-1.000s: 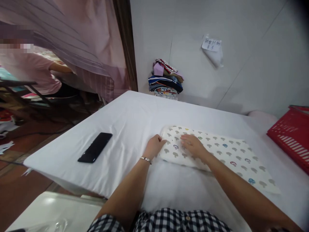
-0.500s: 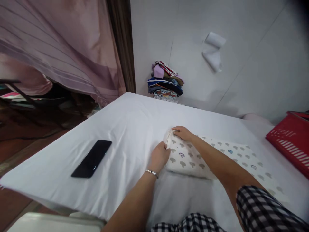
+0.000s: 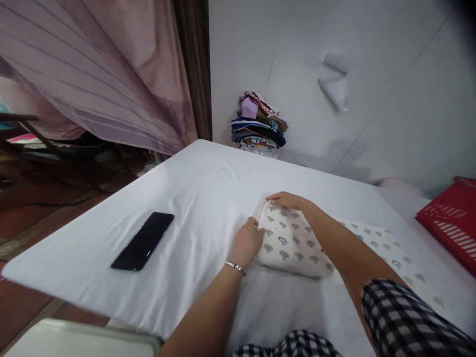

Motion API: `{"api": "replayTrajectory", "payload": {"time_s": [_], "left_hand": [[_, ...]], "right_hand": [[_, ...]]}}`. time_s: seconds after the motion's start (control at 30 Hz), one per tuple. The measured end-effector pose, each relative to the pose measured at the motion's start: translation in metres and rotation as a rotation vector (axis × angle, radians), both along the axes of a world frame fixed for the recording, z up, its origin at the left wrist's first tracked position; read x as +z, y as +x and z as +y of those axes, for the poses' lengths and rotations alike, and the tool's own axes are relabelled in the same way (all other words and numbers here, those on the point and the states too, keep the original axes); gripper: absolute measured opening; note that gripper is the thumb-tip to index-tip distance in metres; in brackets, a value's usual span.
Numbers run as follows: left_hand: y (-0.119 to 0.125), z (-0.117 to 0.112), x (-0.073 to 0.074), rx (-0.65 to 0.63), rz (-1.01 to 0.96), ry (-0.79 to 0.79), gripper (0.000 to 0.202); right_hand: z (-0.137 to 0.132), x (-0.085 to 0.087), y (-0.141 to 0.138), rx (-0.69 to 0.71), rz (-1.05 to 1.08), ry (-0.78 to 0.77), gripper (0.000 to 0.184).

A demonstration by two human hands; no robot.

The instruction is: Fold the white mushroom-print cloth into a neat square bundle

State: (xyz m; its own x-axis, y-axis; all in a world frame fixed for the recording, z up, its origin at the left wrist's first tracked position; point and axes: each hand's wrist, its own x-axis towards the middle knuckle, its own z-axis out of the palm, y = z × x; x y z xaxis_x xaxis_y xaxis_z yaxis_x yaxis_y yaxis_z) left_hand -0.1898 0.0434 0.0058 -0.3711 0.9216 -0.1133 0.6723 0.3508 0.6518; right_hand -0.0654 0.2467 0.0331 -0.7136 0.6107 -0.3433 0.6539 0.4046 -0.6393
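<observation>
A white cloth printed with grey mushrooms (image 3: 293,243) lies on the white-covered surface, its left part folded over in layers and its right part spread flat beyond my right forearm. My left hand (image 3: 250,240), with a bracelet on the wrist, pinches the folded left edge of the cloth between thumb and fingers. At the far left corner of the fold, my right hand (image 3: 284,199) grips the cloth, its fingers over the edge and the thumb tucked against it. The fingertips are partly hidden by the fabric.
A black phone (image 3: 143,241) lies to the left on the white sheet (image 3: 208,198). Folded clothes (image 3: 258,124) are stacked by the wall. A red plastic basket (image 3: 451,218) stands at the right, and a pink curtain (image 3: 130,74) hangs at the left.
My right hand has shifted slightly along the cloth's far corner, and its wrist is bent more. The folded part looks flatter and straighter. The left hand stays at the edge.
</observation>
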Motion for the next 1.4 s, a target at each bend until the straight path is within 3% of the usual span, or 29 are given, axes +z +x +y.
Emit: {"api": "replayTrajectory", "payload": {"time_s": [0.13,0.37,0.6,0.7,0.87,1.07,1.2,1.4], "left_hand": [[0.002,0.0,-0.001,0.007,0.063,0.008,0.018],[0.005,0.0,-0.005,-0.038,0.221,-0.027,0.02],[0.005,-0.001,-0.004,-0.032,0.26,-0.021,0.018],[0.005,-0.001,-0.005,-0.035,0.253,-0.015,0.018],[0.005,0.0,-0.004,-0.028,0.232,-0.036,0.018],[0.004,0.0,-0.002,-0.02,0.208,-0.04,0.018],[0.004,0.0,-0.001,-0.024,0.195,-0.038,0.018],[0.004,0.001,-0.004,-0.034,0.229,-0.025,0.021]], "right_hand": [[-0.003,-0.005,-0.008,-0.008,0.041,0.051,0.031],[-0.017,-0.035,-0.022,-0.02,0.123,0.449,0.025],[-0.035,-0.036,-0.013,-0.134,0.038,0.73,0.034],[-0.044,-0.038,-0.015,-0.087,0.041,0.725,0.036],[-0.051,-0.039,-0.025,0.001,-0.075,0.59,0.039],[-0.051,-0.034,-0.026,-0.024,-0.119,0.555,0.045],[-0.063,-0.031,-0.015,-0.116,-0.104,0.599,0.052],[-0.085,-0.041,-0.008,-0.113,-0.158,0.596,0.06]]}}
